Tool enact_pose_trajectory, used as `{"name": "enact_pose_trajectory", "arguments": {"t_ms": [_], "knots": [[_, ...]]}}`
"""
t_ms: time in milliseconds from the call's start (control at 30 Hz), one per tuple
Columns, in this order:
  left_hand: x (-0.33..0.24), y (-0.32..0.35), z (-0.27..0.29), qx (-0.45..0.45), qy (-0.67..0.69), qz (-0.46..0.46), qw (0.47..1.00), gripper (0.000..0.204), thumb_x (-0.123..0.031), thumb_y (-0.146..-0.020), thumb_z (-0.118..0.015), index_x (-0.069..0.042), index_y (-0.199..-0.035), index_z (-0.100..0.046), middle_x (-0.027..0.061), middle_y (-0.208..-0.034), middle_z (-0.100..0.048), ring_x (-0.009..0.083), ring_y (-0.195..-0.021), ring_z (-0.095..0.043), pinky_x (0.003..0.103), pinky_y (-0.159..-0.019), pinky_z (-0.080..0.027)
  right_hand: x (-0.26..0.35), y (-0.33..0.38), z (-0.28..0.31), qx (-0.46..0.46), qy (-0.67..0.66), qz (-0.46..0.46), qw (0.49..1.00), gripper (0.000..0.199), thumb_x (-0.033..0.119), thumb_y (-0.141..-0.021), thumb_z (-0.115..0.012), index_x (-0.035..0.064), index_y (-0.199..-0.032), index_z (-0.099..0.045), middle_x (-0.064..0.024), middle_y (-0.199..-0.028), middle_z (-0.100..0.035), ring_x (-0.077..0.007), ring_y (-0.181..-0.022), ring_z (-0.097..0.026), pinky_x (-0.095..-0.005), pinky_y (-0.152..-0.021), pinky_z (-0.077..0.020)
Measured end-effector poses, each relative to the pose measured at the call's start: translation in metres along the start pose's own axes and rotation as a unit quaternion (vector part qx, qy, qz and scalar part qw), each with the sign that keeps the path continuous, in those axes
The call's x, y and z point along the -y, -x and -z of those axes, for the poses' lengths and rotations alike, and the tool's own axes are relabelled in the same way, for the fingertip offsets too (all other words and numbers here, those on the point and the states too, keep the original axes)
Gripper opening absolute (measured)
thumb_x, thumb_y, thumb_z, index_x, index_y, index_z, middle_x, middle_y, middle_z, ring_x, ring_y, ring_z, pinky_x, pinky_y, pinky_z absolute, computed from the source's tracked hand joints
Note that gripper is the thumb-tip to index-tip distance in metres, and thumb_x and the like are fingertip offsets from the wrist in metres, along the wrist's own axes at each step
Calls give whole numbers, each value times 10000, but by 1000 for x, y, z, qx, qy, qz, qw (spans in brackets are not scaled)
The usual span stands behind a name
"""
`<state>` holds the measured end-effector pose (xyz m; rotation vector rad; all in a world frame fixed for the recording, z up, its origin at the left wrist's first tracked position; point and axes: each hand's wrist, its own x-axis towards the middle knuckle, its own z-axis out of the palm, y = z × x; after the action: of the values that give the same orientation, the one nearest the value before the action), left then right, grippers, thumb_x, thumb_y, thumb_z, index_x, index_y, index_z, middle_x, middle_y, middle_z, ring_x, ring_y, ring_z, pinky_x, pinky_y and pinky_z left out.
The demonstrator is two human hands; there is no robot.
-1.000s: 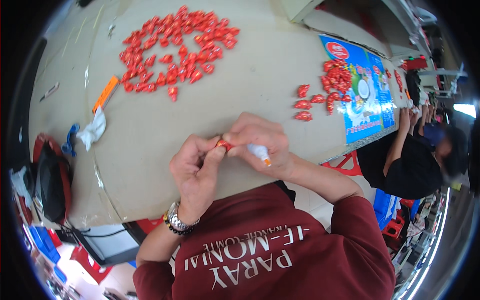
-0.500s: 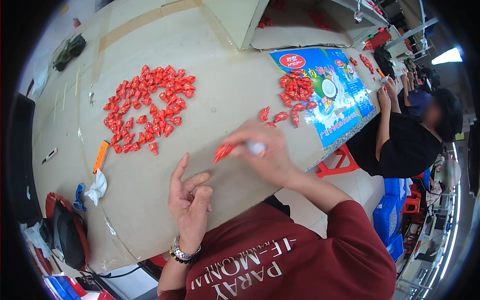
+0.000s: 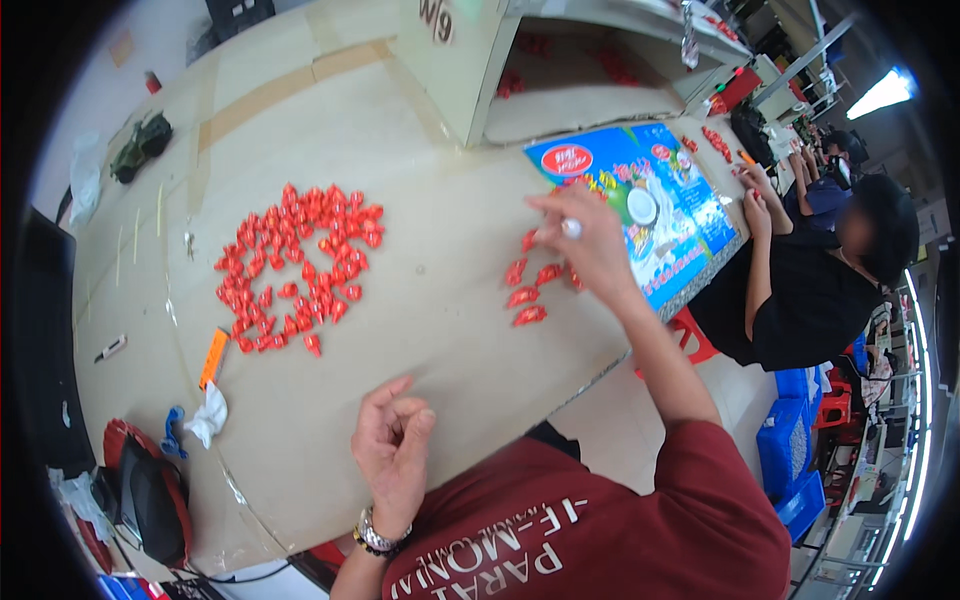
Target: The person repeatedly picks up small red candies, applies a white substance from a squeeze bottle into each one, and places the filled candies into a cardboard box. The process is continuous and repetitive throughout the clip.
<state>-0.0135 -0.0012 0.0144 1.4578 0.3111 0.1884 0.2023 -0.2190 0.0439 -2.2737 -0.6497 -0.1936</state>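
Note:
My right hand (image 3: 585,240) reaches out to the far right over a small group of red wrapped pieces (image 3: 528,295) lying beside a blue printed sheet (image 3: 650,215). A small white object is pinched in its fingers; I cannot tell whether a red piece is in them too. My left hand (image 3: 392,450) rests near the table's front edge with its fingers loosely curled and nothing in it; a watch sits on that wrist. A large pile of the same red pieces (image 3: 295,265) lies spread out on the beige table (image 3: 420,330), far left of the right hand.
An orange strip (image 3: 213,357), a crumpled white tissue (image 3: 208,420) and a marker (image 3: 110,348) lie at the left. A red and black bag (image 3: 145,490) hangs at the table's corner. A beige cabinet (image 3: 480,60) stands behind. Another person in black (image 3: 800,290) sits at the right, near blue crates (image 3: 795,450).
My hands have parted: the right one carried a red piece away to the small group at the right, and the left one stayed low by the front edge, empty.

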Motion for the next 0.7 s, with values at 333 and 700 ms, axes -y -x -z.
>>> {"name": "enact_pose_trajectory", "arguments": {"t_ms": [333,700], "knots": [[-12,-37,-18,51,-134,-251,957,469,-223,-769,-768,27,-1095,-543,71,-1010,-587,106,-769,-535,182,-603,-447,108,44,-63,273,-557,-58,782,579,181,-836,-656,104,-1370,-446,-55,-1383,-375,-160,-1252,-394,-317,-990,-363],[-22,-45,3,-78,119,2,990,262,-90,-797,-714,-25,-968,-526,33,-815,-577,52,-581,-497,173,-458,-375,-85,-174,27,-205,-697,-198,657,474,344,-1000,-339,-24,-1287,-422,-221,-1305,-471,-318,-1219,-467,-428,-1059,-370]]}}
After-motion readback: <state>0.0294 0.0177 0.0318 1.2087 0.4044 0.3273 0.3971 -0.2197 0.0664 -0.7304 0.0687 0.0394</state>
